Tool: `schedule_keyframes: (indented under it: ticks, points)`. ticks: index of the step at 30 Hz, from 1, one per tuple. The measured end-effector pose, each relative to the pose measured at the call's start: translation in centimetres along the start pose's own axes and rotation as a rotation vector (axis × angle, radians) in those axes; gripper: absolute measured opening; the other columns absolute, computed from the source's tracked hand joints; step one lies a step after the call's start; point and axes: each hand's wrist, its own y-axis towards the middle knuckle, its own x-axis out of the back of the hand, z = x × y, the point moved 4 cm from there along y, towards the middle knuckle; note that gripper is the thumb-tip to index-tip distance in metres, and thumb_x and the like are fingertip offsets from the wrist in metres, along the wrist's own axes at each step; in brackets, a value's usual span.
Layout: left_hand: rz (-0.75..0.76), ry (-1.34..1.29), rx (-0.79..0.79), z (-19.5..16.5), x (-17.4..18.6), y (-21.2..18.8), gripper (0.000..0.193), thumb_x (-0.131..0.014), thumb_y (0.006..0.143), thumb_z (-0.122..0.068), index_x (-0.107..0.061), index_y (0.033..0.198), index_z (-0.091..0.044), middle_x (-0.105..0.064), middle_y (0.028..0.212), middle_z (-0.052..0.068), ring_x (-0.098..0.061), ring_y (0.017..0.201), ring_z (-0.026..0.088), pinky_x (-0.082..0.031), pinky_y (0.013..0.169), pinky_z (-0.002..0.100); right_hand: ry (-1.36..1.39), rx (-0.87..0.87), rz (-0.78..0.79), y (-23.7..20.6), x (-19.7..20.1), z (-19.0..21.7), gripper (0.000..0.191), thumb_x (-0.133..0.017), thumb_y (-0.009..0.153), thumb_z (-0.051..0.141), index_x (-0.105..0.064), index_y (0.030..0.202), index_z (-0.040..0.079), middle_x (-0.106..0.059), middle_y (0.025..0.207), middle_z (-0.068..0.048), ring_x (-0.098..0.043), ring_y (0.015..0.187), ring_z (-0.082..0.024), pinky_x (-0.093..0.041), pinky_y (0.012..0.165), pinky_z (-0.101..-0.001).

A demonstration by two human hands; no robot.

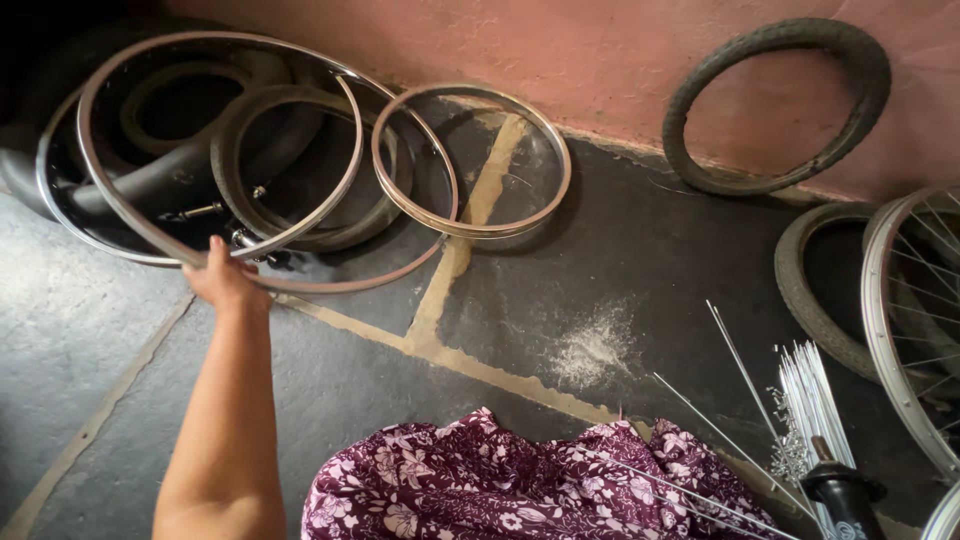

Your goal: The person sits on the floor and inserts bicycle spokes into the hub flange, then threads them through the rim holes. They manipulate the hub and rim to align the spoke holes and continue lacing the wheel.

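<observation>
My left hand (222,275) reaches far forward and grips the near edge of a large bare metal wheel rim (330,85), which is tilted up over other rims. Under it lie a second large rim (400,268), black rubber inner tubes (160,175) with valves, and a smaller rim (471,230) flat on the floor to the right. My right hand is out of sight. My lap is covered by purple floral cloth (480,485).
A black tyre (700,90) leans on the pink wall. At right lie another tyre (800,300), a spoked wheel (900,330), a bundle of loose metal spokes (810,400) and a black handle (840,495). White powder (595,345) marks the dark stone floor.
</observation>
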Motion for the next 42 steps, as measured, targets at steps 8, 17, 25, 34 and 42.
schedule_keyframes:
  ticks: [8,17,25,34,42]
  points:
    - [0.208,0.019,-0.227,-8.3,-8.8,1.0,0.031,-0.075,0.099,-0.002,-0.054,0.121,-0.006,-0.064,0.097,0.006,-0.062,0.070,0.013,-0.052,0.059,0.030,0.041,-0.007,0.004,-1.0,0.7,0.0,0.019,-0.040,0.111,0.006,-0.054,0.099,0.010,-0.049,0.070,-0.001,-0.048,0.062,-0.010,-0.055,0.081,-0.0421]
    - [0.274,0.317,-0.381,-15.5,-13.2,-4.1,0.029,-0.081,0.092,-0.004,-0.056,0.107,-0.004,-0.059,0.090,0.002,-0.052,0.076,0.014,-0.046,0.070,0.031,0.133,0.018,-0.024,-1.7,3.2,-0.3,0.021,-0.038,0.109,0.007,-0.055,0.097,0.012,-0.049,0.069,0.000,-0.049,0.062,-0.010,-0.055,0.082,-0.0444]
    - [0.412,0.686,-0.618,-23.3,-14.8,-11.8,0.032,-0.090,0.090,-0.010,-0.061,0.103,-0.006,-0.063,0.091,-0.002,-0.057,0.080,0.008,-0.050,0.071,0.027,0.244,0.042,0.027,-1.3,7.6,-1.8,0.023,-0.037,0.108,0.008,-0.056,0.095,0.013,-0.049,0.068,0.001,-0.050,0.062,-0.009,-0.055,0.083,-0.0464]
    - [0.672,0.792,-0.585,-35.3,-17.0,-25.7,0.025,-0.080,0.087,-0.017,-0.062,0.105,-0.012,-0.063,0.080,-0.006,-0.060,0.064,0.002,-0.050,0.054,0.019,0.914,-0.181,0.265,-0.7,9.9,7.2,0.030,-0.037,0.112,-0.001,-0.063,0.109,0.012,-0.053,0.067,-0.002,-0.053,0.061,-0.010,-0.058,0.070,-0.0430]
    - [0.768,0.928,-0.556,-34.0,-24.0,-32.4,0.020,-0.080,0.091,-0.019,-0.069,0.101,-0.007,-0.062,0.078,-0.003,-0.054,0.061,0.006,-0.043,0.051,0.024,0.926,-0.072,0.172,0.6,5.3,8.0,0.023,-0.043,0.117,-0.005,-0.062,0.106,0.000,-0.053,0.070,-0.007,-0.053,0.059,-0.013,-0.054,0.058,-0.0368]
